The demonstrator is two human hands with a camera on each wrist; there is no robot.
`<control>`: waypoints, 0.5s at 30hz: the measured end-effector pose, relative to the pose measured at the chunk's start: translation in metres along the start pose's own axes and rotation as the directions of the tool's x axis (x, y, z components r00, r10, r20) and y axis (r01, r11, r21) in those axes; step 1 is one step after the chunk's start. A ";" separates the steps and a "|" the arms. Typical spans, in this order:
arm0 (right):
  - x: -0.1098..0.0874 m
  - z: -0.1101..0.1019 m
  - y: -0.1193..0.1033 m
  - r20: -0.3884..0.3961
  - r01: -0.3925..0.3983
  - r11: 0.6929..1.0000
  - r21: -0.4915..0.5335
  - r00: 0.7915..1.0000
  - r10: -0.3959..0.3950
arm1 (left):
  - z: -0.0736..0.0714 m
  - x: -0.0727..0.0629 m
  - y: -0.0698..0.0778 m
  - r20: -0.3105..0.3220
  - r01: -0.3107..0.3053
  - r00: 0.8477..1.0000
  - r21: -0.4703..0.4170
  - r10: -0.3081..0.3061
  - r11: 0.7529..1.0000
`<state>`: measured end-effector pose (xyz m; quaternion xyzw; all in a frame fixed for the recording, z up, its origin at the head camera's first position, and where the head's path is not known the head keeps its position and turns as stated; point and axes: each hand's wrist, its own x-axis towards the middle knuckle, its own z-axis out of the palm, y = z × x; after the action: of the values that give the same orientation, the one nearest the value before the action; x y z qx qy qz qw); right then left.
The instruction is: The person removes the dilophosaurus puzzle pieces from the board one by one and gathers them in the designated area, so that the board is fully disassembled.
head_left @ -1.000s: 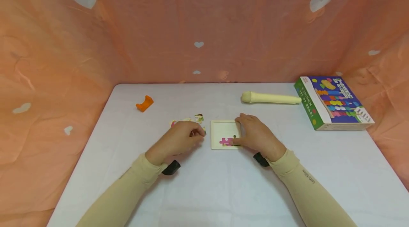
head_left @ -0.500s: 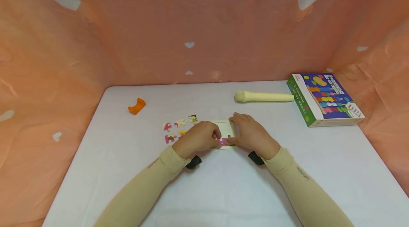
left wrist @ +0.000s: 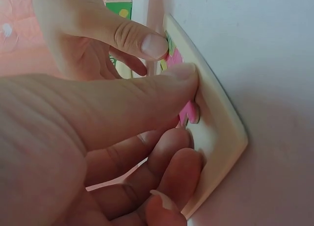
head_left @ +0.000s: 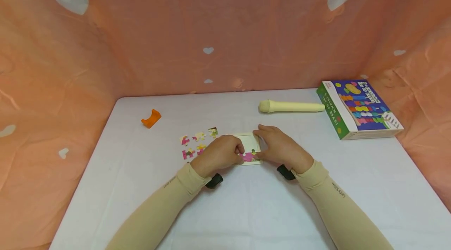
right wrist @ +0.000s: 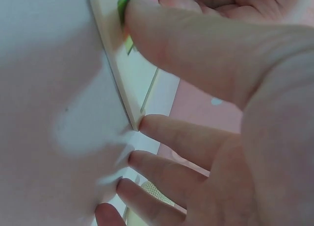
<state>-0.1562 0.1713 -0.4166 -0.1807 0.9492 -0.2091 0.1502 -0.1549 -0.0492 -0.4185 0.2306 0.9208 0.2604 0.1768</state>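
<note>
A pale puzzle tray (head_left: 251, 141) lies flat on the table, with joined pink and green pieces (head_left: 248, 157) along its near edge. Over the tray's left part, my left hand (head_left: 221, 150) pinches a pink puzzle piece (left wrist: 189, 112) between thumb and curled fingers, low against the tray; its outline is mostly hidden. At the right side, my right hand (head_left: 282, 147) steadies the tray, thumb on a green-yellow piece (right wrist: 123, 12) and the straight index fingertip at the tray's corner. Its other fingers spread towards the table. Loose puzzle pieces (head_left: 188, 153) lie left of my left hand.
Behind the tray lies a pale yellow microphone-shaped stick (head_left: 292, 107). A colourful bead-game box (head_left: 359, 110) stands at the back right. An orange curved piece (head_left: 151, 118) sits at the back left. An orange curtain (head_left: 225, 27) hangs behind the white table (head_left: 225, 218).
My left hand has moved right, from beside the loose pieces to the tray's left part, and stayed there over the last half second. My right hand has kept its place at the tray.
</note>
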 end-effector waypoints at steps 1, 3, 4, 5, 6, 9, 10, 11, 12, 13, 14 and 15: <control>0.000 0.000 0.000 0.001 -0.001 1.000 0.001 1.000 0.001 | 0.000 0.000 0.000 -0.001 -0.002 1.000 0.002 0.002 1.000; 0.000 0.000 -0.001 0.003 -0.004 1.000 0.002 1.000 0.004 | 0.000 -0.001 0.000 -0.006 -0.001 1.000 0.004 0.001 1.000; 0.000 0.000 -0.001 0.004 -0.006 1.000 0.003 1.000 0.006 | 0.000 -0.002 0.001 -0.008 0.001 1.000 -0.001 -0.001 1.000; 0.000 0.000 -0.001 0.004 -0.009 1.000 0.003 1.000 0.009 | 0.000 -0.002 0.001 -0.011 0.004 1.000 -0.006 -0.004 1.000; 0.000 0.000 -0.001 0.006 -0.011 1.000 0.004 1.000 0.011 | 0.000 -0.002 0.002 -0.016 0.005 1.000 -0.010 -0.005 1.000; 0.001 0.000 -0.001 0.007 -0.018 1.000 0.004 1.000 0.018 | 0.000 -0.002 0.003 -0.030 0.002 1.000 -0.020 -0.003 1.000; 0.001 0.000 -0.001 0.007 -0.019 1.000 0.005 1.000 0.019 | 0.000 -0.002 0.003 -0.032 0.002 0.999 -0.020 -0.003 1.000; 0.000 0.000 -0.001 0.007 -0.021 1.000 0.006 1.000 0.021 | 0.000 -0.002 0.003 -0.037 -0.003 0.999 -0.018 0.002 1.000; 0.000 0.000 -0.001 0.008 -0.022 1.000 0.005 1.000 0.022 | 0.000 -0.002 0.002 -0.043 -0.007 0.999 -0.018 0.006 1.000; 0.001 0.000 -0.001 0.010 -0.024 1.000 0.005 1.000 0.024 | 0.000 -0.002 0.002 -0.048 -0.011 0.999 -0.019 0.010 1.000; 0.001 0.000 -0.001 0.012 -0.025 1.000 0.006 1.000 0.025 | 0.000 -0.002 0.002 -0.052 -0.014 0.999 -0.022 0.013 1.000; 0.001 0.000 0.000 0.013 -0.026 1.000 0.005 1.000 0.026 | 0.000 -0.002 0.001 -0.057 -0.018 0.998 -0.025 0.016 1.000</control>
<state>-0.1569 0.1703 -0.4171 -0.1694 0.9500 -0.2084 0.1594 -0.1530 -0.0489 -0.4174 0.2286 0.9200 0.2802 0.1513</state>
